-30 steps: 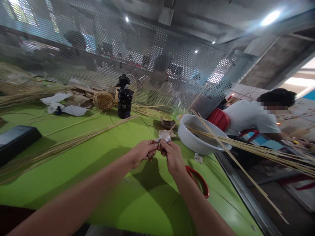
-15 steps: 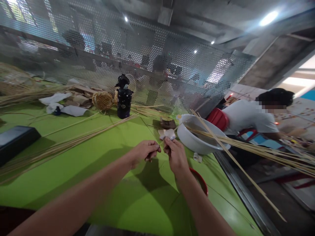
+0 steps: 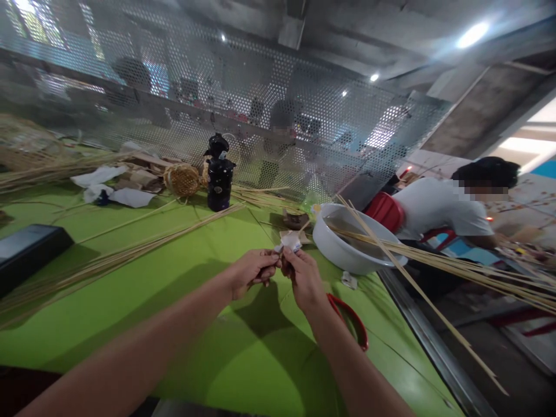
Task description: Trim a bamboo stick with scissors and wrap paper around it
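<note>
Over the green table (image 3: 191,330), my left hand (image 3: 256,267) and my right hand (image 3: 300,271) meet at their fingertips. Both are closed in a pinch. What lies between the fingers is too small and hidden to make out. Just beyond the fingertips is a crumpled white paper (image 3: 290,241), with brown scraps around it. A red curved loop (image 3: 355,319) lies beside my right forearm, which partly hides it.
A white basin (image 3: 336,249) holds water and long bamboo strips (image 3: 434,260) that jut past the table edge. More strips (image 3: 143,246) lie at left. A dark bottle (image 3: 219,179), a small woven basket (image 3: 181,178) and a black box (image 3: 32,249) stand around. A person (image 3: 438,205) sits at right.
My right hand has moved left, closing the small gap to my left hand, so the fingertips now meet. More of the red loop shows beside my right forearm.
</note>
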Demonstrator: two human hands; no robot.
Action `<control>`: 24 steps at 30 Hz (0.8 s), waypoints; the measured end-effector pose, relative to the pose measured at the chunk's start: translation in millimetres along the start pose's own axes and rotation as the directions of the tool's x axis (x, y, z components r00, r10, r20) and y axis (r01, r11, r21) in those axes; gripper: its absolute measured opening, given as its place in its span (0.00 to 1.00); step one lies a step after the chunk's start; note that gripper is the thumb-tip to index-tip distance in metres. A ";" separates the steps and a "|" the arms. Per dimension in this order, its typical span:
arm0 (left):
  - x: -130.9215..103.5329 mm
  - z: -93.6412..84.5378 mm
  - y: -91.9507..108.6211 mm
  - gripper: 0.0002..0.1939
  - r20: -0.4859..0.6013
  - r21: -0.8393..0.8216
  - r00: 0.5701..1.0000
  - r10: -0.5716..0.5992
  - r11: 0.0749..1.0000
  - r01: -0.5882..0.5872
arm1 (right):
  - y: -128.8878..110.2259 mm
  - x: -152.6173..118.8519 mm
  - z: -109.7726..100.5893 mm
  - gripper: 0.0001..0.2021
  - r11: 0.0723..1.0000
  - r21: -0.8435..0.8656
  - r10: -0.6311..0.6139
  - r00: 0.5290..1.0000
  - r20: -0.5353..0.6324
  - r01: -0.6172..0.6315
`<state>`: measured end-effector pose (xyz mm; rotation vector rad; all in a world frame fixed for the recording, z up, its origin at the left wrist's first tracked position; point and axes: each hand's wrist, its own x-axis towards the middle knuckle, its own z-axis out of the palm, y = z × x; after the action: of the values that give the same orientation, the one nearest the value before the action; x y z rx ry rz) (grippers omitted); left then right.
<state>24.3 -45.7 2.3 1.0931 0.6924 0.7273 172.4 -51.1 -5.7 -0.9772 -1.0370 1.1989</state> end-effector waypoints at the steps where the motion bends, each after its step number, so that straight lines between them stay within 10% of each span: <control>1: 0.0 -0.1 -0.2 0.10 0.004 -0.017 1.000 0.001 1.000 -0.001 | 1.0 -0.7 1.0 0.15 1.000 0.002 0.006 1.000 0.017 -0.006; 8: 0.7 0.1 -0.2 0.14 0.076 0.100 0.996 -0.036 0.995 0.028 | -6.8 4.6 -7.4 0.13 0.995 0.085 -0.040 0.994 -0.104 0.049; 15: 5.2 -18.5 16.7 0.20 -0.188 0.374 0.957 0.221 0.917 -0.138 | -4.0 -0.2 -4.9 0.14 0.997 -0.067 0.046 0.994 0.102 -0.040; 24: 5.6 -13.4 22.7 0.14 -0.200 0.296 0.915 0.350 0.912 -0.284 | -1.6 -15.0 7.7 0.16 0.954 -0.298 0.127 0.945 0.302 -0.033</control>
<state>12.9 -27.8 18.8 1.3925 0.8506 1.0916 164.4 -65.9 -3.8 -1.0815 -1.4737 1.3260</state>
